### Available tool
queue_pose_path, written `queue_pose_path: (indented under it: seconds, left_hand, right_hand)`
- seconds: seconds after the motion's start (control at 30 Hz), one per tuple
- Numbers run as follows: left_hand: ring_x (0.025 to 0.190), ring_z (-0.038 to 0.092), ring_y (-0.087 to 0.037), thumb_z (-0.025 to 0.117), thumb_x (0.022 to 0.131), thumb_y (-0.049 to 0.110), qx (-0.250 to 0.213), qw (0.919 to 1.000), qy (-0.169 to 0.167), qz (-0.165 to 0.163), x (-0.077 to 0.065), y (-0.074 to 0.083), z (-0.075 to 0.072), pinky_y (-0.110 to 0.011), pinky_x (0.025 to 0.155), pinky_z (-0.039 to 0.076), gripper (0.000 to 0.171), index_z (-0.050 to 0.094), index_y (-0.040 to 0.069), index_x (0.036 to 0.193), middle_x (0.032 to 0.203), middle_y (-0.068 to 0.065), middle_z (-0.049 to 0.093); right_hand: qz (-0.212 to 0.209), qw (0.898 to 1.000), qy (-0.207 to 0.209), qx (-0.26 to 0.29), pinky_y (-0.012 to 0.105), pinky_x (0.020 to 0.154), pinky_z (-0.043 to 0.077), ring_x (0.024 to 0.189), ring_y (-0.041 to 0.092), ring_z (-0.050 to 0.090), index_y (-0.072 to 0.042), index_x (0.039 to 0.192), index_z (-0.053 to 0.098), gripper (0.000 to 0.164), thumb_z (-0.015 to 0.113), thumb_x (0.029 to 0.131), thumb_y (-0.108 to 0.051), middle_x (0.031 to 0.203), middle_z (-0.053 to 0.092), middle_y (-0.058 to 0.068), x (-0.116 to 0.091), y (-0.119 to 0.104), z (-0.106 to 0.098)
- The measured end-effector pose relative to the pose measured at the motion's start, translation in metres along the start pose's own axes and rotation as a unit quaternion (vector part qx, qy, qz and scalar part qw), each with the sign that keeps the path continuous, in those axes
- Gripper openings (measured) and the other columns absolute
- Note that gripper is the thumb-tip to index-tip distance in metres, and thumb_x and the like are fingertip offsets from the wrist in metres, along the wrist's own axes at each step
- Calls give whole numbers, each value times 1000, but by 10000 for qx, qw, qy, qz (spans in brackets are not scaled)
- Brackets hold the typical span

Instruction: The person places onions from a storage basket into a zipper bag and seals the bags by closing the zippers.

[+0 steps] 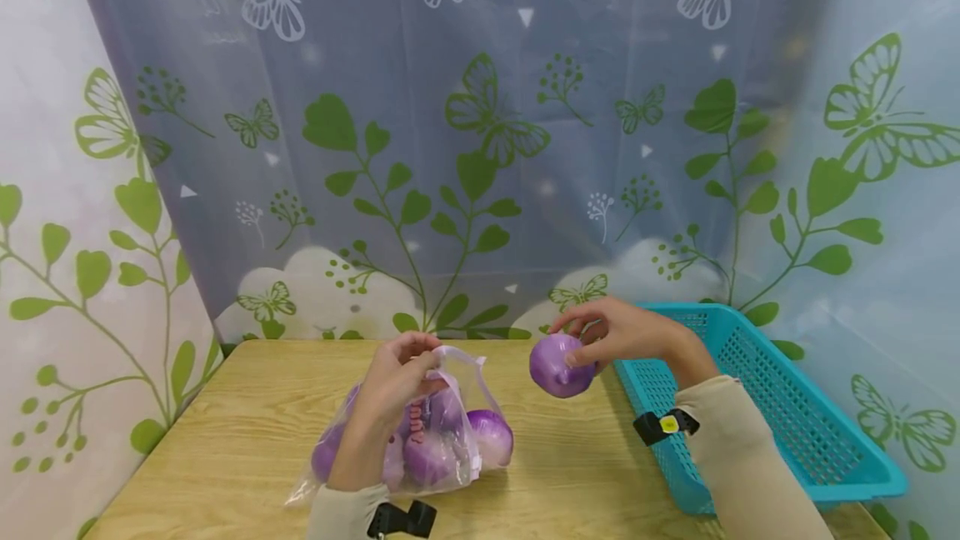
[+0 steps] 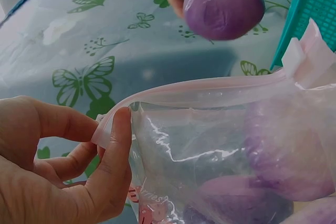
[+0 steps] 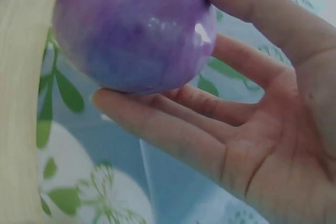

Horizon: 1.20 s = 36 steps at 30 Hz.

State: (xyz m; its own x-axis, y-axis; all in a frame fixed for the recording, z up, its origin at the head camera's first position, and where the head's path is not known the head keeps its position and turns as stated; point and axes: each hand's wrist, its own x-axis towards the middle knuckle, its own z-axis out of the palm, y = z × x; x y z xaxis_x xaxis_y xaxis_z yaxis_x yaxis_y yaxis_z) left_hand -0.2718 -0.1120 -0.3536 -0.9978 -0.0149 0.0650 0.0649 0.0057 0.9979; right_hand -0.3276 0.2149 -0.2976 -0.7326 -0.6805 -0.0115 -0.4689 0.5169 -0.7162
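My left hand (image 1: pixel 392 382) pinches the zip edge of a clear plastic zip bag (image 1: pixel 417 427) between thumb and fingers. Several purple onions (image 2: pixel 239 198) lie inside the bag, which rests on the table with its mouth toward the right. One purple-and-white onion (image 1: pixel 491 438) sits right at that mouth. A white slider (image 2: pixel 294 57) shows at the far end of the zip in the left wrist view. Over the table, between bag and basket, my right hand (image 1: pixel 630 332) holds a shiny purple onion (image 1: pixel 553 369) with thumb and fingers around it.
A turquoise perforated basket (image 1: pixel 825 486) stands at the right side of the table, beside and partly behind my right forearm. The wooden table (image 1: pixel 247 407) meets a patterned butterfly-and-leaf curtain (image 1: pixel 420 148) at its back edge.
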Motion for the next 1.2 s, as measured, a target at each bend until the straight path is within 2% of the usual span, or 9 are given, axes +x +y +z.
queue_pose_path:
  seconds: [0.27,0.5,0.63,0.9,1.1,1.2]
  left_hand:
    - [84,60,-18,59,100,1,2,10000,11,60,-1,1,0,-27,71,63,15,62,-5,114,96,-6,57]
    - [83,60,-17,59,99,0,-14,10000,22,32,-1,2,0,-26,70,62,14,63,-4,113,95,-5,57]
    - [83,60,-17,59,99,0,-44,10000,2,50,-1,1,-1,-26,70,62,15,62,-5,113,95,-6,57]
    - [85,61,-17,59,99,0,-73,10000,39,27,0,1,0,-26,71,62,15,63,-5,113,96,-6,57]
    - [85,57,-16,59,100,1,-82,9999,115,-15,1,2,0,-26,70,61,15,64,-4,113,95,-5,55]
    - [84,57,-16,58,100,0,-158,9998,100,12,2,2,0,-25,70,62,15,63,-5,113,95,-4,55]
  right_hand:
    - [-765,9961,393,-208,32,83,63,105,26,73,-10,132,66,43,78,93,-23,114,71,14,23,-14,39]
    - [-1217,9912,466,-211,30,85,63,98,22,73,-7,128,68,39,77,93,-19,112,70,14,36,-20,54]
    - [-1241,9911,458,-160,28,85,63,97,22,73,-6,128,68,38,76,94,-19,110,71,14,41,-20,61]
    - [-947,9939,564,17,27,77,64,99,25,73,-9,132,66,41,76,93,-22,113,70,14,46,-20,75]
    - [-947,9934,647,-77,26,76,64,100,26,75,-10,134,64,42,74,96,-25,113,71,13,51,-23,82]
    - [-923,9927,732,-255,27,81,63,100,25,75,-11,135,64,42,72,98,-29,113,73,10,53,-25,87]
